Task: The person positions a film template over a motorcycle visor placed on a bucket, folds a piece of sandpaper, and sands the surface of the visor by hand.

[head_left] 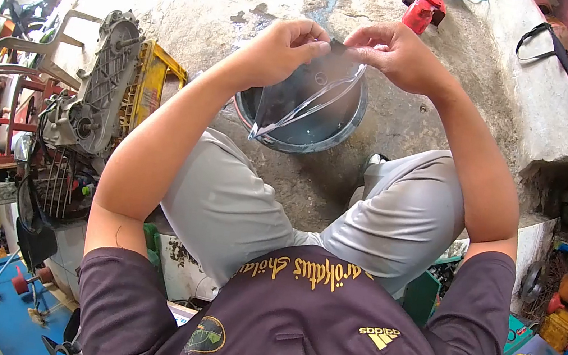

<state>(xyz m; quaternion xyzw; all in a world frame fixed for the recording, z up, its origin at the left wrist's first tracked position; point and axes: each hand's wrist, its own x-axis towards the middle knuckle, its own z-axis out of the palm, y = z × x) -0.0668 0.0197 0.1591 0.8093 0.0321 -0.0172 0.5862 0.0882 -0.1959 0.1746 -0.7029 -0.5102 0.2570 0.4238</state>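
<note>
Both my hands are raised over a dark round basin [317,146] on the concrete floor. My left hand [289,46] is closed, thumb and fingertips pinching a small dark piece [337,47]. From the other side my right hand [397,57] pinches at the same piece, its fingertips close to the left ones. A clear, shiny plastic piece, apparently a thin bag [309,105], hangs below the fingers in front of the basin. Its lower corner points down to the left. What the dark piece is cannot be made out, and the basin's far rim is hidden behind my hands.
A metal engine casing [108,73] stands at the left against a yellow crate [156,76]. A red object [424,10] sits on the floor at the top. At the right, a black strap [545,49] lies on a concrete ledge [542,119].
</note>
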